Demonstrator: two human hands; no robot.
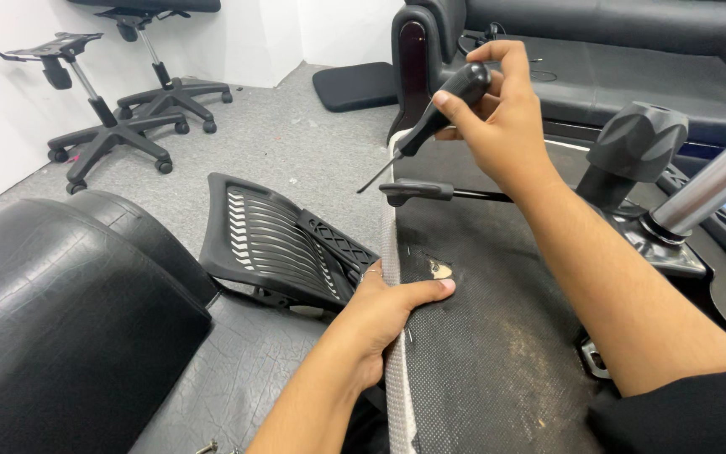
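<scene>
The upturned black fabric-covered seat base (497,353) is lying across the lap, grey carpet open beyond its white-trimmed left edge. The left hand (388,307) is pressing that edge, fingers (430,290) flat together — the right hand (497,109) is gripping a black-handled awl (443,113) above, fingers wrapped tight.

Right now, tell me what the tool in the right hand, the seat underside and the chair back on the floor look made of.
Tool: glossy black handle, likely plastic, with a thin dark metal shaft.
Seat underside: matte black woven-looking fabric, dusty, torn at one spot showing pale material beneath; white trim along the edge.
Chair back: rigid black slatted frame, probably moulded plastic, semi-matte.
</scene>
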